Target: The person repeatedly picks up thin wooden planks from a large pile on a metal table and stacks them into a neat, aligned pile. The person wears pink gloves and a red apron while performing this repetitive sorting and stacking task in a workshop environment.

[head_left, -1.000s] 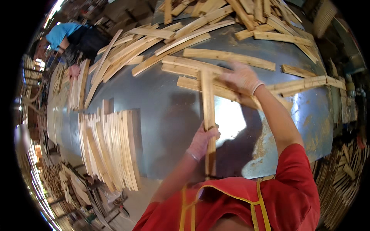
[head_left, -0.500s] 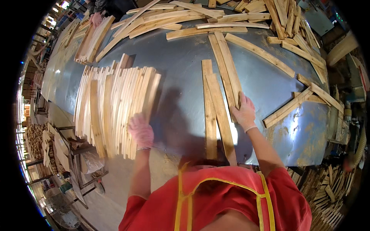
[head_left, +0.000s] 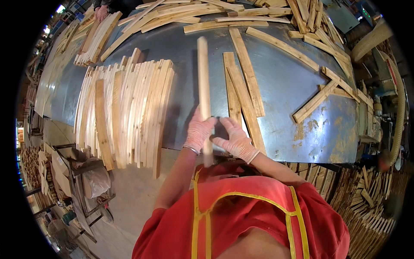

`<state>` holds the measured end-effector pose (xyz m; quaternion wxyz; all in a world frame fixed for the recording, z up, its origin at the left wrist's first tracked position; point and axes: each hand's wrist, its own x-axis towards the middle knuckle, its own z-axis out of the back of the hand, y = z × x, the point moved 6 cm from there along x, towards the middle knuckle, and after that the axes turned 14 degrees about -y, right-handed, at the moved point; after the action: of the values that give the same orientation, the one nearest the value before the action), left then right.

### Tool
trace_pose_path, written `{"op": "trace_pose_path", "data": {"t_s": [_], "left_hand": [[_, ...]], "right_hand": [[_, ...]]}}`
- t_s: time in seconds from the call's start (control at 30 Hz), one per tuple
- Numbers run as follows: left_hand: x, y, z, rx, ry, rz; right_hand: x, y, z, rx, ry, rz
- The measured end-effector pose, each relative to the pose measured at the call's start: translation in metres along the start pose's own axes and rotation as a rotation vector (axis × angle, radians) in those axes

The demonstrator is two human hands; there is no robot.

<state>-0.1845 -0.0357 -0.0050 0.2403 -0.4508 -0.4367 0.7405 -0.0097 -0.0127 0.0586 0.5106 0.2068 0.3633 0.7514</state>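
Upright in front of me, a slightly blurred wooden strip is gripped in my left hand, its lower end near my shirt. Close to its right side is my right hand, thumb and fingers apart; whether the fingertips touch the strip cannot be made out. Both hands wear pale pinkish gloves. To the left, a row of strips stacked side by side lies along the table's near edge, with a darker strip on top. Right of my hands, loose boards lie on the metal table.
More boards are heaped along the far side. At the far left, another person's gloved hand is at a small stack. A ribbed hose hangs at the right, and a metal stand is at the lower left.
My right hand has moved left from the loose boards, and one board has left that group. My left hand has come right from the stack and now grips a strip.
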Motion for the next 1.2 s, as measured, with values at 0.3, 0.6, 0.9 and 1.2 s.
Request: {"op": "trace_pose_path", "data": {"t_s": [0.3, 0.6, 0.9, 1.2], "left_hand": [[-0.019, 0.016, 0.139, 1.495, -0.589, -0.373], [-0.041, -0.023, -0.074, 0.999, -0.221, -0.627], [-0.025, -0.011, -0.05, 0.343, -0.1, -0.2], [-0.023, -0.001, -0.013, 1.062, -0.219, -0.33]], "right_hand": [[-0.05, -0.132, 0.05, -0.358, -0.096, -0.256], [0.136, -0.127, 0.084, -0.364, -0.378, -0.023], [0.117, -0.097, 0.063, 0.585, -0.064, -0.433], [-0.01, -0.041, -0.062, 0.088, 0.868, -0.096]]}}
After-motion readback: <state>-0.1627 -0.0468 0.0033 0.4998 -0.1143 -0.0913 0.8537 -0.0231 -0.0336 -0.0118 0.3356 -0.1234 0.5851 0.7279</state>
